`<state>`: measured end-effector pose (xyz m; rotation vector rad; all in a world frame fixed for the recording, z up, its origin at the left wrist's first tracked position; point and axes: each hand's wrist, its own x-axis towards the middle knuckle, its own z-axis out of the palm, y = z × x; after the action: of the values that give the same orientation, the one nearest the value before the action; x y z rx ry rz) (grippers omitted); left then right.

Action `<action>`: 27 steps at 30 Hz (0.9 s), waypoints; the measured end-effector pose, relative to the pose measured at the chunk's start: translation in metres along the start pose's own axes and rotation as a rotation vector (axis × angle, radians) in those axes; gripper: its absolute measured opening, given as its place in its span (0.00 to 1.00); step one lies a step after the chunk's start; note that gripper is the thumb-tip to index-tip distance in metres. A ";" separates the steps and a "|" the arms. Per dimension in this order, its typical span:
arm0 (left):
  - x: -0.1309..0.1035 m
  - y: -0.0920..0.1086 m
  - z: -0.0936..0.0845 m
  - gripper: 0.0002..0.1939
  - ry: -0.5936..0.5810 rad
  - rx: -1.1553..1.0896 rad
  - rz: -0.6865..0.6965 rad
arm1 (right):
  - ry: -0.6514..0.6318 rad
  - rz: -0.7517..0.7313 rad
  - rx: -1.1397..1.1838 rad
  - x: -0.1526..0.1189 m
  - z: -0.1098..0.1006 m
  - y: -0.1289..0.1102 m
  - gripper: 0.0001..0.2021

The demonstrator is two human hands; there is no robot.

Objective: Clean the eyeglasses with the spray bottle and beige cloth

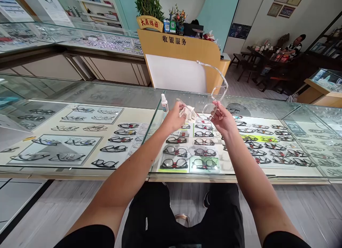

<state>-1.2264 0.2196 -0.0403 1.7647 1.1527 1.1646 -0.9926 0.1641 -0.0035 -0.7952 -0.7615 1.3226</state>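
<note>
A pair of clear-framed eyeglasses [226,84] is held up over the glass counter, tilted, with its arms spread. My right hand [223,120] pinches the frame by the rim of the lower lens. Around the other arm of the eyeglasses, the fingers of my left hand [174,118] are closed. A crumpled pale cloth [190,113] shows just beyond my left fingers; I cannot tell whether they touch it. Close to that hand, a small white spray bottle [164,104] stands upright on the counter top.
Beneath my hands, the glass display counter [128,172] holds rows of eyeglasses [174,164]. A wooden cashier desk [184,45] with plants stands across from me. More showcases [101,43] lie at the back left. A person [295,45] sits at a dark table far right.
</note>
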 end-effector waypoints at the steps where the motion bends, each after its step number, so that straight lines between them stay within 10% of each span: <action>1: -0.002 0.001 0.001 0.19 -0.013 0.090 0.023 | 0.009 -0.001 0.013 0.001 0.000 0.000 0.21; 8: -0.018 0.020 0.009 0.07 0.250 0.341 0.332 | 0.129 0.004 0.071 0.004 -0.005 0.001 0.17; 14: -0.025 0.027 0.015 0.18 0.040 0.471 0.746 | 0.189 0.045 0.096 0.004 -0.003 0.010 0.19; 27: -0.019 0.029 0.003 0.13 0.171 0.557 0.806 | 0.152 0.063 -0.053 -0.004 0.008 0.025 0.25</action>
<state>-1.2193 0.1921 -0.0210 2.7558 0.9205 1.5631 -1.0131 0.1629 -0.0201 -0.9574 -0.6569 1.2861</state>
